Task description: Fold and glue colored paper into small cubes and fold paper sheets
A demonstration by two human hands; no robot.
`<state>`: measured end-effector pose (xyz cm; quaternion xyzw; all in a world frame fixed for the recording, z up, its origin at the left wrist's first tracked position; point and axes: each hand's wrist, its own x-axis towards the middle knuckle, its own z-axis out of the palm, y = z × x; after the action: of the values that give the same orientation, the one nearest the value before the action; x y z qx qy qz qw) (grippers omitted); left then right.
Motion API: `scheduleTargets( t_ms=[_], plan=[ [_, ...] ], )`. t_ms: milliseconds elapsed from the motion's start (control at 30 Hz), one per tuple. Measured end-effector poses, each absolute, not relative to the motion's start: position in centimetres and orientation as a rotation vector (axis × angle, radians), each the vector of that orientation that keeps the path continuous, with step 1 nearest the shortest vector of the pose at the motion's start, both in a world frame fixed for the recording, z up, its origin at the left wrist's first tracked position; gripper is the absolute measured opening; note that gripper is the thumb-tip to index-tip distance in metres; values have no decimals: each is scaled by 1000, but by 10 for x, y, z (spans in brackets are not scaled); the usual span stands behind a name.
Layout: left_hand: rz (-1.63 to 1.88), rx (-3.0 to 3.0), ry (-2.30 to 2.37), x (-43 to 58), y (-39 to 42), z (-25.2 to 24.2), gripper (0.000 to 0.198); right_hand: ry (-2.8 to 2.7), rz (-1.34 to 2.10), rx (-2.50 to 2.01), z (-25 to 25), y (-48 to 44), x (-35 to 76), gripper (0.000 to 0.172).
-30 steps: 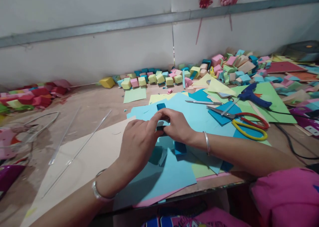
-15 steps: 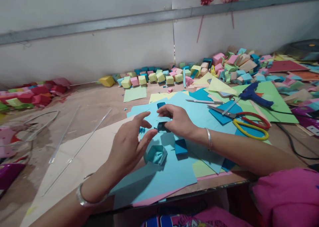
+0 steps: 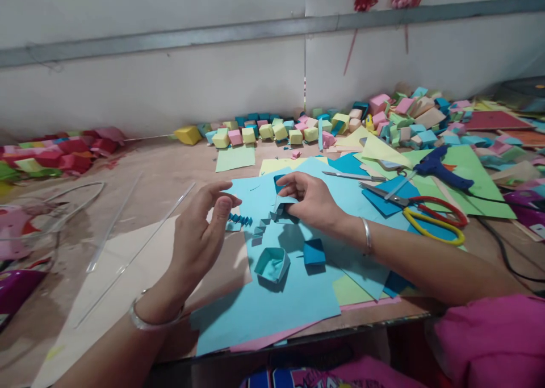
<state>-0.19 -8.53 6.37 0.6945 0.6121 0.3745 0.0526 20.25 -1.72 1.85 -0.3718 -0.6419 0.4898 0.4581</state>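
My right hand [image 3: 313, 200] pinches a small folded light-blue paper piece [image 3: 284, 204] above the blue sheets. My left hand [image 3: 204, 229] is to its left, fingers curved and apart, apparently holding nothing. Close by its fingers is a dark-blue accordion-folded paper strip [image 3: 240, 220]. A paler zigzag [image 3: 261, 228] runs down-left from the right-hand piece; I cannot tell whether it is joined to it. In front of the hands sits an open light-blue paper box [image 3: 271, 265], with a dark-blue paper box [image 3: 314, 253] to its right. Another dark-blue piece [image 3: 279, 182] is partly hidden behind my right fingers.
Scissors [image 3: 426, 212], a blue glue gun [image 3: 443, 169] and a slim metal blade [image 3: 353, 176] lie at right. Small paper cubes [image 3: 266, 131] line the wall, with a heap [image 3: 409, 115] at back right. Clear sticks [image 3: 136, 254] and cables are on the left.
My left hand has moved left, away from the right hand, uncovering more of the dark-blue folded strip. The right hand still pinches the light-blue piece. The view has shifted slightly.
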Motion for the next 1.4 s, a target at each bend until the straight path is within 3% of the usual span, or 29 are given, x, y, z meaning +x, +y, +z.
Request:
scheduleTargets(
  t_ms=[500, 633, 1000, 1400],
  plan=[
    [1063, 2045, 1759, -1, -83, 58, 32, -1562, 1293, -981, 23, -19, 204, 53],
    [1018, 2098, 1747, -3, -81, 54, 28, -1469, 1397, -1061, 24, -17, 202, 47],
    [864, 2326, 1261, 19, -79, 36, 52, -1534, 1569, -1056, 27, -29, 196, 38],
    [834, 2209, 1379, 12, -71, 32, 26, -1658, 1523, -994, 28, -24, 197, 37]
  ],
)
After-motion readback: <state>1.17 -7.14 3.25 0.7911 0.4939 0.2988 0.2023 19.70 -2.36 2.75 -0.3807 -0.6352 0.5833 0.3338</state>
